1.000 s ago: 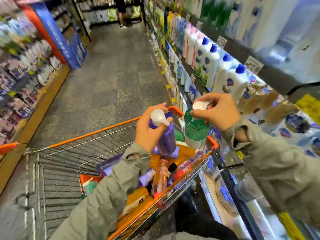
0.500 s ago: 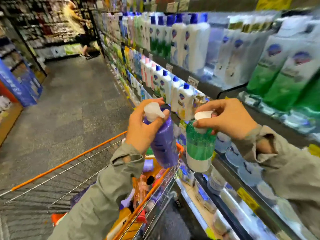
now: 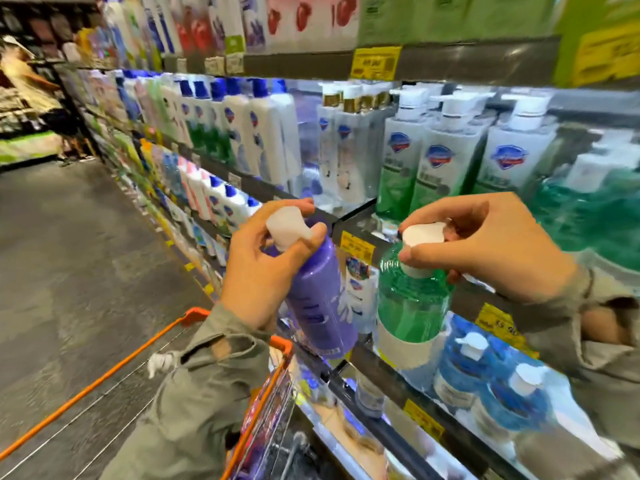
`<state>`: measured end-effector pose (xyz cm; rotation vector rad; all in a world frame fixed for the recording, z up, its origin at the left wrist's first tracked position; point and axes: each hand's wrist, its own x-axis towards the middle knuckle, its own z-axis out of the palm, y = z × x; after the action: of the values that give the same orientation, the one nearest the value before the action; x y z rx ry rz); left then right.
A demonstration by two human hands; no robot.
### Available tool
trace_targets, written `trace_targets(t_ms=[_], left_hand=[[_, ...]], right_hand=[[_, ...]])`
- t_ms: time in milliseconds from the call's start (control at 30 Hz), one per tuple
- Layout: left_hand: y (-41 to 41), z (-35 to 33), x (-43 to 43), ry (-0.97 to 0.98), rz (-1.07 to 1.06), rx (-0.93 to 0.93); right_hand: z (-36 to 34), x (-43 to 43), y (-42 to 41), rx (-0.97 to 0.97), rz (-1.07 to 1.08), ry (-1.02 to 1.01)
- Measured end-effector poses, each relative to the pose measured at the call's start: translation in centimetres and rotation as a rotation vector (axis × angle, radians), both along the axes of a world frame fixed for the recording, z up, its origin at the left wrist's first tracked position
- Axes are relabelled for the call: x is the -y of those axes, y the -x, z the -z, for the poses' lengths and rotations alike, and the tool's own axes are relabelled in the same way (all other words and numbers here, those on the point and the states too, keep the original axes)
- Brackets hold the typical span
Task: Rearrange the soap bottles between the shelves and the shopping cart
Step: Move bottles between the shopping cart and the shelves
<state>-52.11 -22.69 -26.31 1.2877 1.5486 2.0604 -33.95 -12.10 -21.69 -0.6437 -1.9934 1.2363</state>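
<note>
The left hand clutched the purple soap bottle round its neck under the white pump, the right hand pinched the green soap bottle by its white cap, shelves just beyond both, the orange shopping cart below the left wrist.
</note>
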Motion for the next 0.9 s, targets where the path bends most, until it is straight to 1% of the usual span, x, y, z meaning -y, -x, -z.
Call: trace_targets(t_ms=[267,400,500,700,733,833,900], left_hand=[[-1.5,-0.7,-4.9,-0.007,0.068,-0.014],[-2.0,-1.5,-6.5,-0.007,0.143,-0.024],[-2.0,-2.2,-8.0,-0.012,0.226,-0.063],[-2.4,-3.8,-11.3,-0.034,0.422,-0.075],[-2.6,-4.2,-12.5,-0.044,0.488,-0.063],[-2.9,-5.0,-14.4,-0.066,0.559,-0.061],[-3.2,-5.6,-15.8,-0.088,0.653,-0.049]], right_hand=[[-1.1,-3.7,-3.0,0.022,0.067,-0.028],[-1.6,-4.7,-4.0,0.015,0.146,-0.049],[-2.0,-5.3,-4.5,-0.020,0.210,-0.060],[-2.5,-6.2,-5.9,-0.052,0.365,-0.058],[-2.9,-6.2,-6.4,-0.062,0.426,-0.062],[-3.6,-6.1,-7.2,-0.061,0.521,-0.107],[-4.0,-6.1,-8.0,-0.039,0.606,-0.145]])
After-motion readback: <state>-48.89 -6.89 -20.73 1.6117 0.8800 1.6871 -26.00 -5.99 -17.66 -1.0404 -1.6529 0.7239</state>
